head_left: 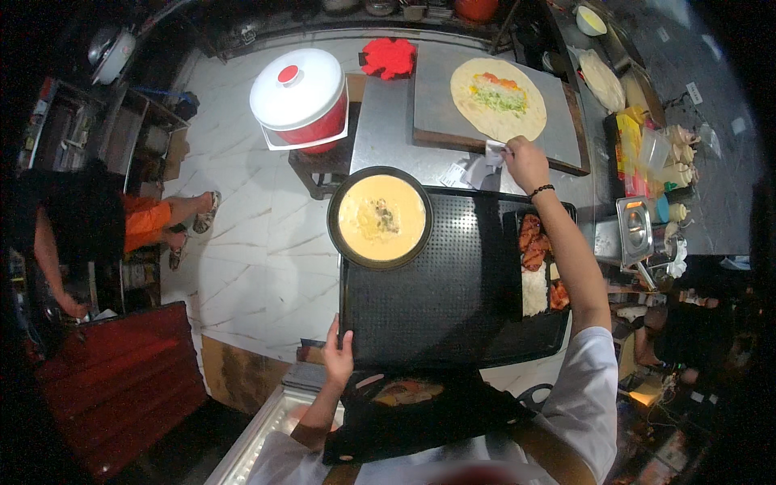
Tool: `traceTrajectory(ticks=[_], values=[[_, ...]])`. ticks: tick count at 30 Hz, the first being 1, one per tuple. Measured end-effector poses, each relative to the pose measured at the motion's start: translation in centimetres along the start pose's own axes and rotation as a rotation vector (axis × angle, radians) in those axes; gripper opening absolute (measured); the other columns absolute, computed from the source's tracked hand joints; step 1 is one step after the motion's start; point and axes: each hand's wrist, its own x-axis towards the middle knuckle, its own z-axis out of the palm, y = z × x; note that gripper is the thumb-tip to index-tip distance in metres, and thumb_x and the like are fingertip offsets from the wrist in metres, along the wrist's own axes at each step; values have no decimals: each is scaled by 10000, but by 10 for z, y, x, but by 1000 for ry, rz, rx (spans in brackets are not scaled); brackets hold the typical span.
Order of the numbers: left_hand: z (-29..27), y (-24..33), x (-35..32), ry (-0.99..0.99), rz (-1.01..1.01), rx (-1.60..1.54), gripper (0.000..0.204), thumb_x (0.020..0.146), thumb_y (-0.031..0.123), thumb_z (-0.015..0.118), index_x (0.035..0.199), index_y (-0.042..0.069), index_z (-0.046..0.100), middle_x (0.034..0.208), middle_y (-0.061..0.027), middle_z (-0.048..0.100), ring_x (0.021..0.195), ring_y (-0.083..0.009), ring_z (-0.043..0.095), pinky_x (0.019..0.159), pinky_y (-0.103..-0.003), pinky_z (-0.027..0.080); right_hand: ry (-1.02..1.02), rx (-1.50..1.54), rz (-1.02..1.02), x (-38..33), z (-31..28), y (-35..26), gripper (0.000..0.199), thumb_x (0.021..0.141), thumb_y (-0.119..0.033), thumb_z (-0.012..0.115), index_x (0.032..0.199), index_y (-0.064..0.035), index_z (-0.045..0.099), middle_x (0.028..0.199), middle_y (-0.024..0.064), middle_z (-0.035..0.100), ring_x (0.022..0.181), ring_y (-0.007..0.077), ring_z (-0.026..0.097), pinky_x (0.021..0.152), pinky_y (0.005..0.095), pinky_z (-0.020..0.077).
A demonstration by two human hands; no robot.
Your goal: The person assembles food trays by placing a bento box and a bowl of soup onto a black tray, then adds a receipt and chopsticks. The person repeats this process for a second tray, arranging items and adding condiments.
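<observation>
A large black tray (428, 299) with a dimpled surface lies in front of me. My left hand (338, 353) grips its left edge near the close corner. On the tray's far left stands a round black bowl (382, 217) of creamy yellow soup with dark bits in the middle. A black meal box (533, 259) with rice and glazed meat sits at the tray's right side, partly covered by my right forearm. Beyond the tray's far edge, my right hand (527, 166) pinches a small white paper slip (495, 152). More white paper (465, 174) lies beside it on the metal counter.
A flatbread (499, 99) topped with shredded vegetables rests on a board (440, 105). Left of it are a red trivet (388, 58) and a red-and-white lidded bucket (297, 89). Sauce bottles (679, 174) and a metal container (634, 230) stand right. A person (105, 218) is at far left.
</observation>
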Motion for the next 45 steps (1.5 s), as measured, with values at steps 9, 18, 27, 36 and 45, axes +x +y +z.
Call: traceTrajectory(ticks=[9, 18, 27, 36, 45], values=[[1, 23, -3, 20, 69, -42, 442, 874, 94, 538, 1279, -17, 401, 1185, -185, 533, 1051, -165, 514, 876, -277, 403, 205, 150, 289, 10, -14, 58, 207, 786, -229, 584, 892, -53, 611, 890, 166, 604, 813, 359, 581, 696, 423, 463], [10, 0, 17, 16, 46, -117, 433, 865, 115, 559, 1263, 10, 427, 1075, -164, 602, 932, -152, 561, 799, -259, 433, 327, 314, 70, -45, -102, 42, 219, 788, -187, 622, 869, 15, 595, 907, 144, 546, 856, 288, 541, 730, 332, 434], [38, 18, 50, 50, 137, -193, 419, 853, 123, 575, 1239, 14, 453, 855, -143, 646, 743, -132, 593, 668, -266, 456, 393, 558, 223, -152, -191, 5, 202, 827, -179, 608, 767, 5, 550, 657, 0, 495, 652, 62, 429, 572, 232, 363], [52, 6, 79, 70, 224, -284, 411, 843, 144, 592, 1202, 25, 431, 542, -48, 510, 494, -108, 431, 494, -285, 346, 415, 1081, 444, -246, -190, -59, 239, 847, -178, 608, 967, 29, 610, 816, 8, 611, 675, 38, 511, 594, 189, 408], [42, 6, 78, -6, 168, -37, 437, 867, 266, 567, 1175, 62, 334, 540, -79, 503, 484, -178, 435, 494, -335, 326, 358, 1278, 551, -276, -149, -102, 222, 876, -181, 565, 959, 21, 606, 827, 17, 619, 676, 49, 531, 580, 194, 416]])
